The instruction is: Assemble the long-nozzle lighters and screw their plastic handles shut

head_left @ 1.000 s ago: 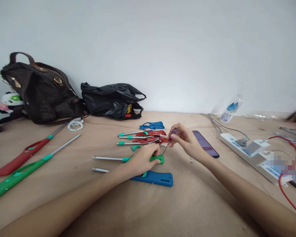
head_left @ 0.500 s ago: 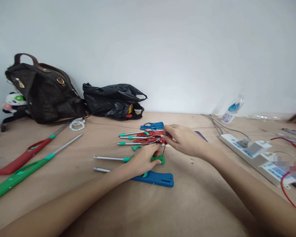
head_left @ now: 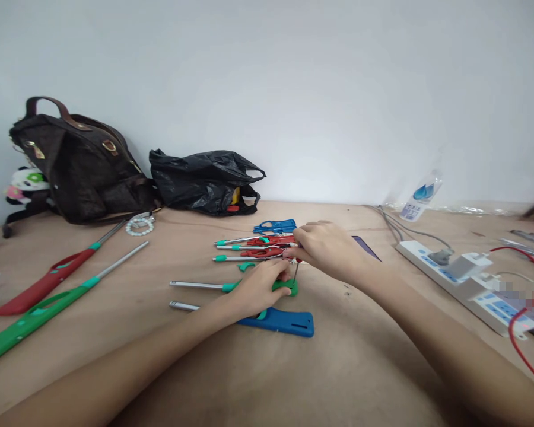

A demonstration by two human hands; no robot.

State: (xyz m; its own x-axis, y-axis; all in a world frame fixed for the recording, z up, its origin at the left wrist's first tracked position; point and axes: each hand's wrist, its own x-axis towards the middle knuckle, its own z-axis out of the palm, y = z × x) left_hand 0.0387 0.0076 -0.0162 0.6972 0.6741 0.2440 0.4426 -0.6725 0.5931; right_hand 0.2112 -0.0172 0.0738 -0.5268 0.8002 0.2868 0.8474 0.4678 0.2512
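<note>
My left hand (head_left: pixel 263 287) is closed around a green long-necked lighter (head_left: pixel 286 286), pressing it to the table with its metal tube (head_left: pixel 196 284) out to the left. From above, my right hand (head_left: pixel 324 244) grips a screwdriver (head_left: pixel 296 273); its thin shaft points down at the lighter's handle end, and my fingers hide most of its grip. A blue lighter (head_left: pixel 289 322) lies just in front of my left hand. Behind it are opened red lighters (head_left: pixel 262 259) with wires and inner parts showing, a blue casing half (head_left: pixel 275 226) and a small teal piece (head_left: pixel 245 267).
On the left lie a red lighter (head_left: pixel 48 284), a green lighter (head_left: pixel 40 314) and a bead bracelet (head_left: pixel 139 225). A dark backpack (head_left: pixel 84 172) and a black plastic bag (head_left: pixel 200 181) stand by the wall. A power strip (head_left: pixel 463 284) and a bottle (head_left: pixel 420 196) are at right.
My right hand has turned slightly at the fingers around the screwdriver. The left hand and the green lighter stay in place.
</note>
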